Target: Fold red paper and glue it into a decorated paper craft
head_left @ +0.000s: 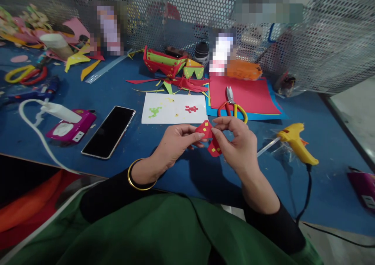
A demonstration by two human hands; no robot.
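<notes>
Between both hands, above the near part of the blue table, is a red paper piece (214, 148) with small yellow squares on it. My left hand (178, 144) pinches its upper left part between thumb and fingers. Thumb and forefinger of my right hand (236, 142) are closed on its right side. Just behind the hands lies a white sheet (166, 118) bearing small green, yellow and red cut squares. Scissors (230, 97) with red and yellow handles rest behind my right hand, on red paper (258, 97).
A black phone (109, 132) and a magenta power socket (77, 130) lie left. To the right is a yellow glue gun (297, 142) with its cord. Red and green paper shapes (164, 63) stand at the back, before a perforated metal screen (202, 3).
</notes>
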